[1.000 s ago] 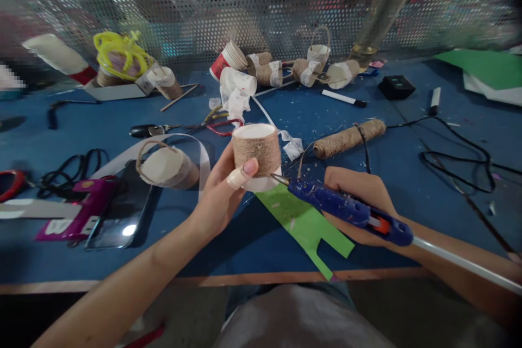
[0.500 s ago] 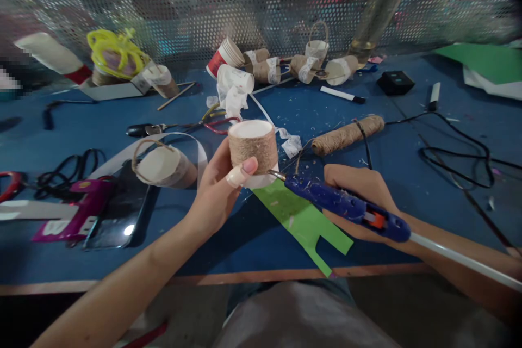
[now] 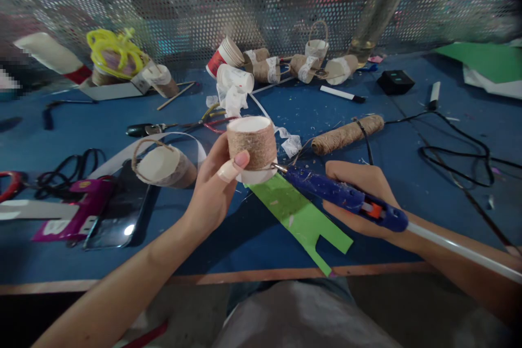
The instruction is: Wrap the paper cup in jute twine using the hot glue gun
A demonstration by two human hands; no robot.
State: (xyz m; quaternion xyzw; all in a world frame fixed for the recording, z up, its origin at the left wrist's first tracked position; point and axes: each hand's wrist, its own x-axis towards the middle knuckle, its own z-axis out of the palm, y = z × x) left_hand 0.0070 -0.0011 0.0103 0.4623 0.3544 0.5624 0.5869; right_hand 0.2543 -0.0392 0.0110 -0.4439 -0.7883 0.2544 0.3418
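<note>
In my left hand (image 3: 214,185) is a paper cup (image 3: 255,147) wrapped in brown twine, with a white band showing below the twine. The left thumb, with a bandage round it, presses the cup's side. My right hand (image 3: 359,190) grips a blue hot glue gun (image 3: 326,187), and a long white glue stick (image 3: 460,248) sticks out of its back. The gun's metal tip is at the lower right edge of the twine; whether it touches I cannot tell. Beneath the cup and gun lies a green paper strip (image 3: 297,212) with a notched end.
A roll of twine (image 3: 348,135) lies to the right, near a black cord. Left are a twine-handled cup (image 3: 163,166), a phone (image 3: 118,212) and scissors (image 3: 147,129). Wrapped cups (image 3: 267,69), a tilted bottle (image 3: 379,16) and a marker (image 3: 341,94) lie along the back by the mesh panel.
The cup has risen slightly and turned a little in my left hand. The glue gun's tip has shifted slightly up and to the right along the cup's lower edge.
</note>
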